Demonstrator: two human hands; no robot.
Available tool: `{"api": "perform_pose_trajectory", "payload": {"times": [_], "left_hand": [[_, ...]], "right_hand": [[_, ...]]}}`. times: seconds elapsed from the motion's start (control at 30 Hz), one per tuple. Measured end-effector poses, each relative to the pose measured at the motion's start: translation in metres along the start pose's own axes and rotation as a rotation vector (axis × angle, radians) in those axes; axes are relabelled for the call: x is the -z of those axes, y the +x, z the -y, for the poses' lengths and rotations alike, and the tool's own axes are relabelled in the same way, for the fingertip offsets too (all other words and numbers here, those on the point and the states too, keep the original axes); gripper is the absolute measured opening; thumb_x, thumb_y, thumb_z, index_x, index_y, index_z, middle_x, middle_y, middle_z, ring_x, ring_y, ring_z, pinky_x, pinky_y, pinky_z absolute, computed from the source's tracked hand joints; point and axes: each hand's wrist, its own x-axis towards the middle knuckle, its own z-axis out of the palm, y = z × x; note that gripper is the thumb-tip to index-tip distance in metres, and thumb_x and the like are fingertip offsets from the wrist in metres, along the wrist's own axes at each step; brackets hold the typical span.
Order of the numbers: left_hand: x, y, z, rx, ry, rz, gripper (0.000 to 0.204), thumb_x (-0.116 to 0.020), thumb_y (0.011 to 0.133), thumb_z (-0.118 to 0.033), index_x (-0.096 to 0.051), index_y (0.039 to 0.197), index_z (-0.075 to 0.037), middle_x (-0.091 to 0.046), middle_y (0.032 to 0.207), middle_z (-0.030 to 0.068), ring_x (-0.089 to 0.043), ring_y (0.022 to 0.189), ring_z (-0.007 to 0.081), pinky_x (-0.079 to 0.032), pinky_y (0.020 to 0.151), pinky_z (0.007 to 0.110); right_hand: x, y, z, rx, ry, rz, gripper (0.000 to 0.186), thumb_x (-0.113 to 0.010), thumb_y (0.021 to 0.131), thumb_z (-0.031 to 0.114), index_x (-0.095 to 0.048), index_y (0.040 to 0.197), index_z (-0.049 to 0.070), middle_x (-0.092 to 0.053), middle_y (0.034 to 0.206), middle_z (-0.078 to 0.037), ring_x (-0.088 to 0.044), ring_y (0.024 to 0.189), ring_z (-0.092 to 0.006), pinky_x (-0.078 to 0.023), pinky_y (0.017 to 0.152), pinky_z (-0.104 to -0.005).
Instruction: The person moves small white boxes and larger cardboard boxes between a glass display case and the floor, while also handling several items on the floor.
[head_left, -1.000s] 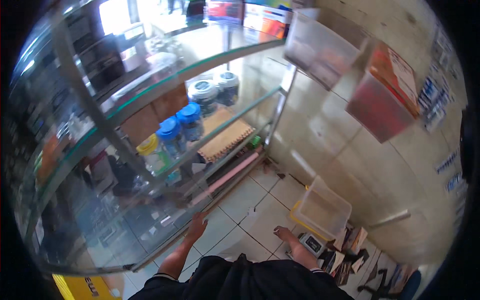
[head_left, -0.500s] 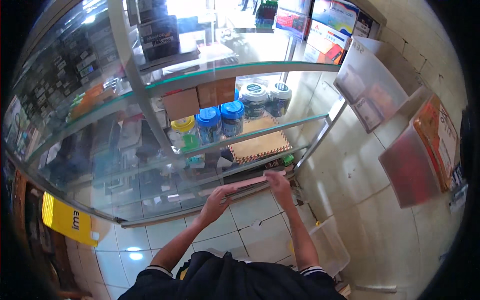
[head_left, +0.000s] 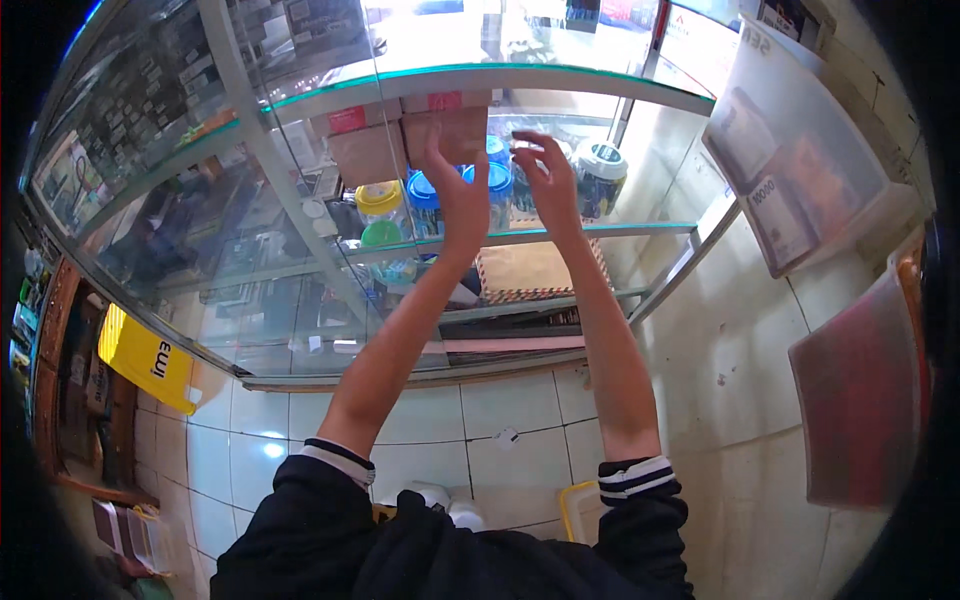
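Note:
Both my arms reach up to the shelf of the glass display case. My left hand is raised with fingers apart and nothing held, in front of a blue-lidded jar and a brown cardboard box. Beside it my right hand is also open and bare, fingers curved, near a white-lidded jar; it partly covers other jars. Brown envelopes with a striped border lie below the hands. On the bottom level rests a long flat pink thing, apart from both hands.
A yellow-lidded jar stands left of the blue lids. The case's metal post and glass edges frame the shelf. Clear plastic bins hang on the right wall. A yellow panel stands at the lower left.
My hands have let go of the pink flat thing, which now lies on the bottom level. Both have moved upward to the jars and opened. The view has shifted a little.

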Motion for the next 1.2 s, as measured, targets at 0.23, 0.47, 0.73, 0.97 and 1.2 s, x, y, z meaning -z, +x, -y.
{"api": "perform_pose_trajectory", "payload": {"times": [0.23, 0.47, 0.73, 0.97, 1.2], "left_hand": [[-0.032, 0.047, 0.013, 0.041, -0.025, -0.296, 0.068, -0.059, 0.071, -0.016, -0.024, 0.124, 0.007, -0.03, 0.125, 0.0246, -0.028, 0.118, 0.0363, -0.02, 0.1, 0.041], [-0.033, 0.071, 0.023, 0.06, 0.032, -0.263, 0.067, -0.05, 0.074, -0.004, -0.012, 0.129, 0.006, -0.017, 0.132, 0.0267, -0.017, 0.124, 0.0391, -0.017, 0.103, 0.043], [-0.036, 0.074, 0.036, 0.028, 0.205, -0.407, 0.065, -0.055, 0.069, -0.012, -0.025, 0.125, 0.003, -0.029, 0.122, 0.0257, -0.026, 0.118, 0.0381, -0.02, 0.101, 0.044], [-0.045, 0.058, 0.018, 0.091, 0.396, -0.453, 0.072, -0.063, 0.071, -0.026, -0.026, 0.13, -0.008, -0.032, 0.126, 0.019, -0.028, 0.117, 0.0336, -0.021, 0.096, 0.046], [-0.041, 0.054, 0.016, 0.126, 0.276, -0.441, 0.068, -0.061, 0.072, -0.029, -0.03, 0.127, -0.004, -0.034, 0.121, 0.0252, -0.034, 0.111, 0.0375, -0.024, 0.093, 0.047]], "right_hand": [[-0.025, 0.066, -0.051, 0.075, 0.123, -0.146, 0.038, -0.057, 0.08, 0.017, -0.047, 0.113, 0.003, -0.049, 0.113, -0.017, -0.05, 0.103, -0.0269, -0.044, 0.083, -0.0338], [-0.028, 0.112, -0.064, 0.083, -0.157, -0.016, 0.049, -0.061, 0.079, 0.026, -0.044, 0.118, 0.003, -0.048, 0.112, -0.015, -0.056, 0.091, -0.0215, -0.051, 0.075, -0.0313], [-0.039, 0.107, -0.052, 0.045, -0.128, -0.061, 0.038, -0.062, 0.075, 0.026, -0.054, 0.104, 0.002, -0.059, 0.097, -0.015, -0.055, 0.091, -0.0235, -0.042, 0.079, -0.0334], [-0.026, 0.091, -0.028, 0.039, -0.193, -0.197, 0.036, -0.062, 0.076, 0.026, -0.055, 0.101, 0.001, -0.059, 0.093, -0.011, -0.055, 0.086, -0.0182, -0.046, 0.072, -0.0309], [-0.014, 0.074, -0.015, -0.136, 0.171, -0.164, 0.041, -0.06, 0.08, 0.025, -0.046, 0.113, 0.005, -0.051, 0.098, -0.008, -0.055, 0.083, -0.0149, -0.05, 0.063, -0.0257]]}}
